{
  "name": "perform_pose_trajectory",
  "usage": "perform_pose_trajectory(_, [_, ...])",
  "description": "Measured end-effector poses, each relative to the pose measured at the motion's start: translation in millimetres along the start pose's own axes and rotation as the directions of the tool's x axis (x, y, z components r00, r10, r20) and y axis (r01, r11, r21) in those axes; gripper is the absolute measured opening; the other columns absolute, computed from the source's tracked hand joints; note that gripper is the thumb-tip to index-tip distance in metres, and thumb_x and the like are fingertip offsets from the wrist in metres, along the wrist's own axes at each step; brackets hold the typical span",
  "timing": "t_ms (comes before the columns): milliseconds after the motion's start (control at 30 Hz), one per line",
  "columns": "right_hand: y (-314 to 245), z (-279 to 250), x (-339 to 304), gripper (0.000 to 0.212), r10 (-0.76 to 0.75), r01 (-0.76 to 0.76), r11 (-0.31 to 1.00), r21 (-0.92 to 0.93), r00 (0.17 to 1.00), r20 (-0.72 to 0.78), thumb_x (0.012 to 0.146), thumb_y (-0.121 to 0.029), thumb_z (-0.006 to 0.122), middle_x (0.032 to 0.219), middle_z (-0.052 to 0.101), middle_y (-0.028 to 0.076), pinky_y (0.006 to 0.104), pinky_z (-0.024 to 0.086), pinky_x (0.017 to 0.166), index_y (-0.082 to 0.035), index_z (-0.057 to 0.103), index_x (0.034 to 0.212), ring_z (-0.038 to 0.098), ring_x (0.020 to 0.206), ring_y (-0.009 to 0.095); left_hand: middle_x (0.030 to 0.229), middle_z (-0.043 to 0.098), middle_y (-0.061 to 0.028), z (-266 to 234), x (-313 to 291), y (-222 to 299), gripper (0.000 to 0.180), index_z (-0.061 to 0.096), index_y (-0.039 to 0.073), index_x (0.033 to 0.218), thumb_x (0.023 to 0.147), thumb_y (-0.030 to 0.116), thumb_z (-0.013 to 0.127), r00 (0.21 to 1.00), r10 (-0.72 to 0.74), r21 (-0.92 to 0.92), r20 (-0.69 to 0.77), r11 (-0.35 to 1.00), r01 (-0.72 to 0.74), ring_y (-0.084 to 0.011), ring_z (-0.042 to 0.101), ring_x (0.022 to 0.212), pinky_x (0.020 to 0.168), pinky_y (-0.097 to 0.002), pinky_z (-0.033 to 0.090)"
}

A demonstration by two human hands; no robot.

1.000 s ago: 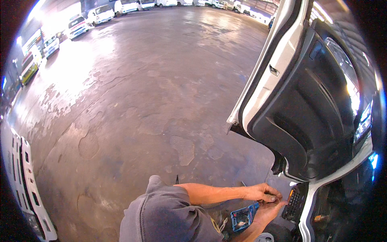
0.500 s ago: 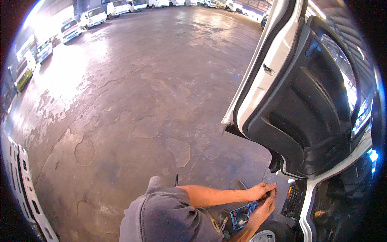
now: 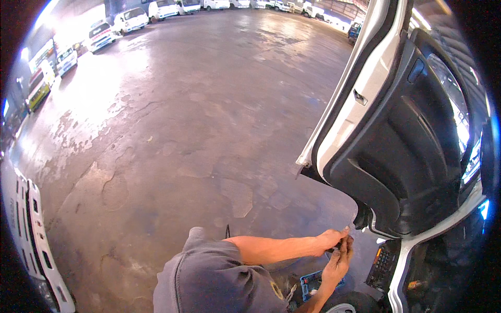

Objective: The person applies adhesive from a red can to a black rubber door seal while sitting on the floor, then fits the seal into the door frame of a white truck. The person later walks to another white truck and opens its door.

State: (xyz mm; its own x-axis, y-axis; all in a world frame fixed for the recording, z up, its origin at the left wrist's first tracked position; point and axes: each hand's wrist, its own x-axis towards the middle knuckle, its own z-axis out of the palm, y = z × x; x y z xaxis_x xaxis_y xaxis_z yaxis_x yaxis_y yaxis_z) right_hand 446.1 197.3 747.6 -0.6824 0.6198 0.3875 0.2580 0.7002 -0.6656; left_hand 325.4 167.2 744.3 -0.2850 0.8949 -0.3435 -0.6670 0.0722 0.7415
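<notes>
My left hand (image 3: pixel 330 240) and my right hand (image 3: pixel 338 262) are close together in front of the open vehicle door, low in the picture. The fingers of both are bent and pinched around something small and dark between them, too hidden to name. Below my hands lies an open blue case (image 3: pixel 305 284) with small items inside, partly covered by my right forearm. The vehicle door (image 3: pixel 386 141), white with a black inner panel, stands open just beyond my hands.
A black ridged step (image 3: pixel 382 263) lies right of my hands inside the white door frame (image 3: pixel 401 266). A wheel (image 3: pixel 350 302) is at the bottom edge. At the left is a white slotted vehicle front (image 3: pixel 36 235). Parked vehicles (image 3: pixel 130 20) line the far side of the concrete floor (image 3: pixel 182 130).
The view has shifted, so the door appears farther right and lower. My hands stay together, with the right hand's fingers lifted and bent differently; my right forearm covers the blue case differently.
</notes>
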Motion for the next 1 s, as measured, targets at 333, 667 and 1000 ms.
perform_pose_trajectory(333, [-34,7,-14,0.047,-0.018,0.044,0.990,-0.136,0.982,0.186,0.084,-0.029,0.059,0.124,0.046,0.021,0.0444,0.042,0.093,-0.011,0.053,0.128,0.049,0.111,0.040,0.095,0.063,-0.0147,-32,-27,-27,0.034,0.061,0.008,0.100,0.067,0.016,0.065,0.876,0.447,0.965,0.183,0.089,-0.247,-0.0322,0.063,0.086,0.068,-0.0409,0.051])
perform_pose_trajectory(667, [11,60,-81,0.032,-0.016,-0.171,0.844,0.509,0.939,0.342,0.080,-0.026,0.071,0.090,0.064,0.013,0.0360,0.049,0.072,-0.003,0.059,0.098,0.062,0.081,0.028,0.087,0.060,-0.0043,-127,-143,-43,0.014,0.057,0.006,0.095,0.086,0.016,0.058,0.902,0.166,0.481,-0.399,0.875,0.052,-0.0246,0.057,0.075,0.069,-0.0371,0.047])
perform_pose_trajectory(1000, [51,93,-119,0.034,0.341,-0.527,0.778,0.343,0.812,0.473,0.091,-0.034,0.054,0.076,0.065,0.018,0.0417,0.047,0.064,-0.001,0.063,0.089,0.064,0.072,0.032,0.067,0.044,0.0029,-225,-214,-73,0.027,0.052,0.014,0.083,0.096,0.037,0.050,0.849,-0.128,-0.341,-0.513,0.938,-0.064,-0.0136,0.045,0.068,0.066,-0.0317,0.039])
